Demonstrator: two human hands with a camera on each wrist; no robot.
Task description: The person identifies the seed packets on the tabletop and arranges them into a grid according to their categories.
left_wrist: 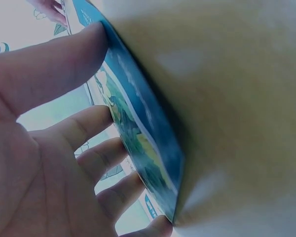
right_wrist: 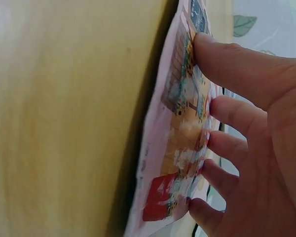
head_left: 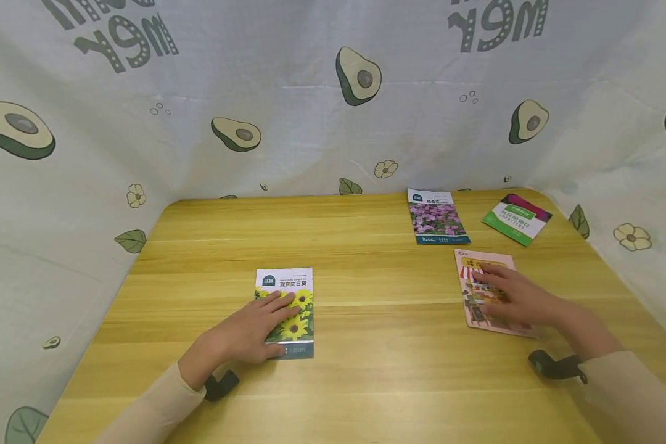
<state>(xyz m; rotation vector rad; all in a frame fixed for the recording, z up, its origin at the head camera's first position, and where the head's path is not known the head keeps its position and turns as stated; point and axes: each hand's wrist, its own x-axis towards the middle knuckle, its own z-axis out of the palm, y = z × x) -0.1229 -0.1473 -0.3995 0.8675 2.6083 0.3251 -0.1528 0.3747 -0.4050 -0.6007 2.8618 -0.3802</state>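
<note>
A seed packet with yellow sunflowers (head_left: 295,327) lies on the wooden table, white at its top and blue along its lower edge. My left hand (head_left: 255,327) rests on it with fingers spread, covering its left part. In the left wrist view, the thumb and fingertips touch the face of the sunflower packet (left_wrist: 133,118). To the right lies a pink packet (head_left: 466,274) with a drawn shop front and a striped awning. My right hand (head_left: 513,296) rests on this one, fingertips on its printed face, as the right wrist view also shows on the pink packet (right_wrist: 187,128).
At the back right lie a packet with purple flowers (head_left: 435,219) and, beside it, a tilted green and white packet (head_left: 516,219). A pale avocado-print cloth (head_left: 305,80) hangs behind the wooden table (head_left: 366,382) and along its sides. Each wrist carries a black device (head_left: 555,365).
</note>
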